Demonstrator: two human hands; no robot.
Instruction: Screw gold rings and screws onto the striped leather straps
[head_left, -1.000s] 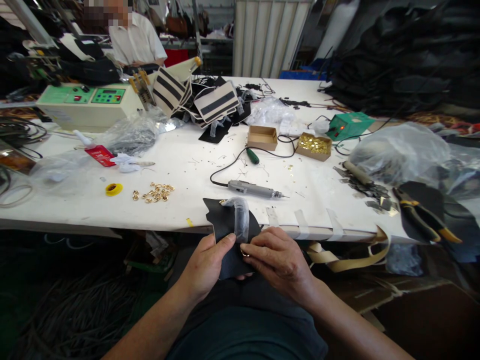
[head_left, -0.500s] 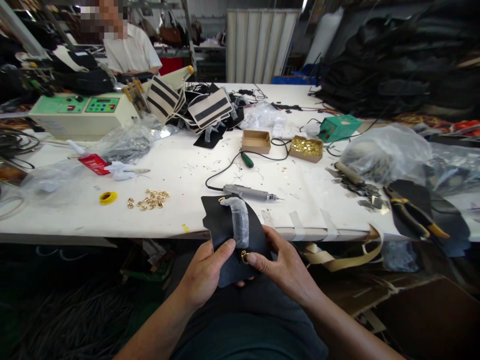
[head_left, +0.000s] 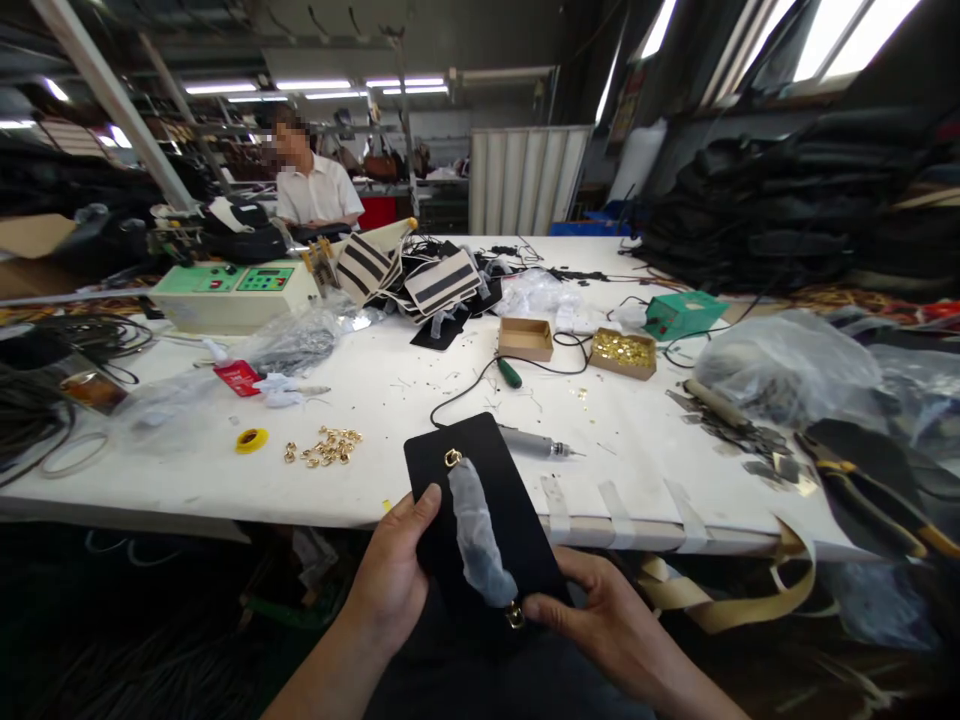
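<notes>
Between both hands is a black leather panel [head_left: 499, 480], tilted up above my lap at the table's front edge. A handle wrapped in clear plastic [head_left: 478, 535] runs along it, with a gold ring fitting [head_left: 452, 458] at its upper end and another gold fitting [head_left: 514, 615] at its lower end. My left hand [head_left: 397, 565] grips the panel's left edge, thumb on top. My right hand [head_left: 592, 600] holds the lower right edge, its thumb beside the lower fitting. The fingers beneath the panel are hidden. Behind it lies a grey electric screwdriver [head_left: 536, 443], partly covered.
Loose gold fittings [head_left: 330, 447] and yellow tape [head_left: 252, 440] lie left on the white table [head_left: 420, 390]. Further back are an open cardboard box [head_left: 525, 340], a box of gold pieces [head_left: 622, 353] and striped panels [head_left: 442, 282]. Pliers [head_left: 874, 495] lie right. A person [head_left: 315, 190] is across the table.
The panel has been straightened out and tilted up, so its flat face and the full wrapped handle show. Both hands still hold its edges. My view has tipped upward.
</notes>
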